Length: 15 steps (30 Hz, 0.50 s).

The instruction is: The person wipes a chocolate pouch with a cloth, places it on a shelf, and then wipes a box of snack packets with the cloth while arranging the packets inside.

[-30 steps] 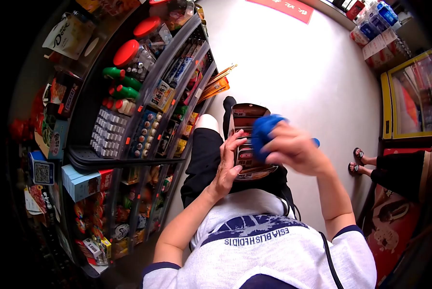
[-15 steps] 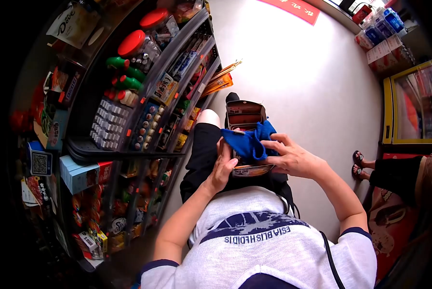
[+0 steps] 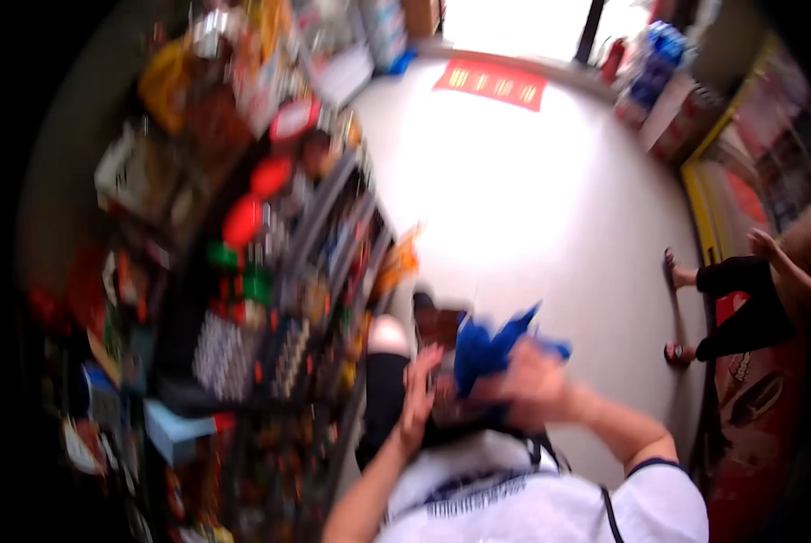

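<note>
– Where to look first?

– At the blue cloth (image 3: 485,351). Right up against the right hand (image 3: 541,385), just past the fingers, out in front of the white shirt (image 3: 559,498).

– Near the left hand (image 3: 417,389) too?

– Between the two hands, but closer to the right. A little apart from the left.

– Doing what with the right?

– Holding the cloth, with pointy corners sticking up and out. Too blurry to make out each finger.

– And with the left?

– Opened out, with fingers long and straight. Close by the side of the brown cardboard box (image 3: 442,328). Touching, or only next to it? Can't tell, too blurry.

– Where to find this box?

– Down low between the hands, partly under the cloth. Far end peeking out past the left fingertips, near the bare knee (image 3: 387,335).

– And over on the left side?

– A big snack rack (image 3: 329,195), packed full. Jars with red lids (image 3: 243,220), green bottles (image 3: 256,285), and a light blue box (image 3: 175,433) lower down. Orange packets (image 3: 395,264) at the end of the rack.

– And on the right?

– Another person in black trousers (image 3: 740,317), close to a fridge with a yellow frame (image 3: 697,213).

– And far ahead?

– A red mat with writing (image 3: 491,84) on the pale floor (image 3: 605,208).
</note>
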{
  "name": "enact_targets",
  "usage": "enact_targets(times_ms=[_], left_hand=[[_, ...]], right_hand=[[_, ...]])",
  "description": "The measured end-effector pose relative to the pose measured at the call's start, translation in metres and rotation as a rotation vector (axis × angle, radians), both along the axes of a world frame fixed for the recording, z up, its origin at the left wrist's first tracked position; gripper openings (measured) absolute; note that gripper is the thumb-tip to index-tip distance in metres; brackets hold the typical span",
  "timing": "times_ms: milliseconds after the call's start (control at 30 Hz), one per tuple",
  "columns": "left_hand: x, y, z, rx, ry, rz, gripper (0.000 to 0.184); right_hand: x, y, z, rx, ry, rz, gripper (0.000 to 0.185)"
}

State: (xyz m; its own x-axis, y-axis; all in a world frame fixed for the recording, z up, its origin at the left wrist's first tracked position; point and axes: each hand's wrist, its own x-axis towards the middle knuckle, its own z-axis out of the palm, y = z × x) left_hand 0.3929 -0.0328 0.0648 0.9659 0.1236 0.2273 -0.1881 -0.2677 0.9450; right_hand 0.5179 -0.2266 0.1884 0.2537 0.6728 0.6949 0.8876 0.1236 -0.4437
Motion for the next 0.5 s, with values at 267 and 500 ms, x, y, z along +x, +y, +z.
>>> enact_targets(times_ms=[267, 500], left_hand=[[0.000, 0.009, -0.013, -0.027, 0.138, 0.061, 0.078], [0.000, 0.005, -0.015, -0.004, 0.137, 0.079, 0.072]], right_hand=[[-0.014, 0.025, -0.089, -0.578, -0.348, 0.277, 0.045], [-0.008, -0.004, -0.119, -0.285, -0.215, 0.177, 0.035]])
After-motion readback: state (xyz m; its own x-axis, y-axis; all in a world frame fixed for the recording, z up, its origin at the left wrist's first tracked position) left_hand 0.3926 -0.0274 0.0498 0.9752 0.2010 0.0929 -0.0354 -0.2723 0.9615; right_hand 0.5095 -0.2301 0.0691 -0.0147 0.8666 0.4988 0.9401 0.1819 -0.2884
